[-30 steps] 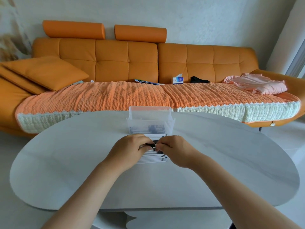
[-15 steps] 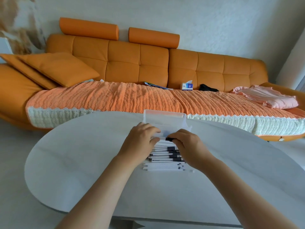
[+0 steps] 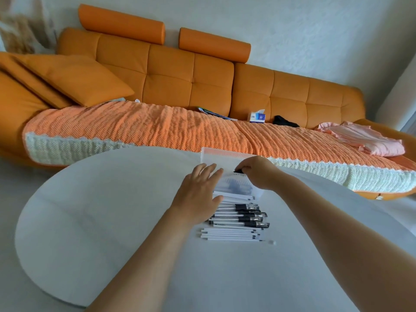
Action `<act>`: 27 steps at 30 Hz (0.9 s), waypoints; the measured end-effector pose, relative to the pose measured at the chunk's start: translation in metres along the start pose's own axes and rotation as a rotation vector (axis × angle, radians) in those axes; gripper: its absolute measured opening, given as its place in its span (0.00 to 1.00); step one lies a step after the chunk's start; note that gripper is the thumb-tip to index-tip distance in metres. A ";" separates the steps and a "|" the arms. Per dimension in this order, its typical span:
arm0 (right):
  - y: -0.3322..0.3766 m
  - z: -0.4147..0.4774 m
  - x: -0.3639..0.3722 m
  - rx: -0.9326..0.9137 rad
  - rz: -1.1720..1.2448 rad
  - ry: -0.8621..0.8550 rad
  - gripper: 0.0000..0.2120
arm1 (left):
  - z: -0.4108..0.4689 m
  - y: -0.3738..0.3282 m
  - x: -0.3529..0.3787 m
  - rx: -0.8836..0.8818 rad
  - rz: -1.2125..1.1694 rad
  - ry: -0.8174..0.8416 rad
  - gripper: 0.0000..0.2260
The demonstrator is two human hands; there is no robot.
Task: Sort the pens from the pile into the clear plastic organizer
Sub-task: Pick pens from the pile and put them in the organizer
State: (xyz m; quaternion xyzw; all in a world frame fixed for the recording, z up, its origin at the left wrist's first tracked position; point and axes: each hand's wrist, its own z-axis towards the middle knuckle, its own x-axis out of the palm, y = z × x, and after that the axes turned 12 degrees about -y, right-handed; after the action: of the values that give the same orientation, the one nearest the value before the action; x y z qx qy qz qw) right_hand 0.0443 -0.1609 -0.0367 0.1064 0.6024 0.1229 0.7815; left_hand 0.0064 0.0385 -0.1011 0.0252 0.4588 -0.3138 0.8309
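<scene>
The left hand (image 3: 198,192) lay open, fingers straight, at the left side of the organizer (image 3: 225,155). The right hand (image 3: 256,174) pinched a dark-ended pen (image 3: 238,171) over it. The pile of pens (image 3: 236,224) sat just in front on the table (image 3: 90,210).

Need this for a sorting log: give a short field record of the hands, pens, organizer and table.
table: pale, rounded
pile: white pens with dark grips, side by side on the table
organizer: clear, upright, behind the pile; blurred dark shapes inside
left hand: fingers straight, at the organizer's left side; contact unclear
right hand: pinches a pen over the organizer
</scene>
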 end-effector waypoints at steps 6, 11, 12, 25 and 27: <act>0.002 0.002 0.006 0.050 0.098 0.094 0.16 | 0.002 -0.002 0.008 -0.011 0.073 -0.003 0.30; 0.001 -0.014 0.005 -0.026 0.041 0.137 0.18 | 0.001 -0.003 0.009 -0.019 0.071 0.006 0.30; -0.001 -0.017 0.004 -0.046 0.034 0.127 0.17 | 0.000 -0.004 0.008 -0.018 0.072 0.006 0.30; -0.035 -0.102 -0.021 -0.184 0.081 -0.076 0.09 | -0.019 -0.050 -0.008 0.117 -0.159 -0.039 0.12; -0.046 -0.117 -0.018 -0.173 0.065 -0.026 0.09 | -0.027 -0.059 -0.007 0.116 -0.185 0.016 0.07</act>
State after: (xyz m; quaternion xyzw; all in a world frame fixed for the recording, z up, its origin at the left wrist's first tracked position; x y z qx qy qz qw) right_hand -0.0708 -0.2079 -0.0641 0.0596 0.5755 0.1982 0.7912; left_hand -0.0486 0.0037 -0.0969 0.0334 0.4467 -0.4149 0.7920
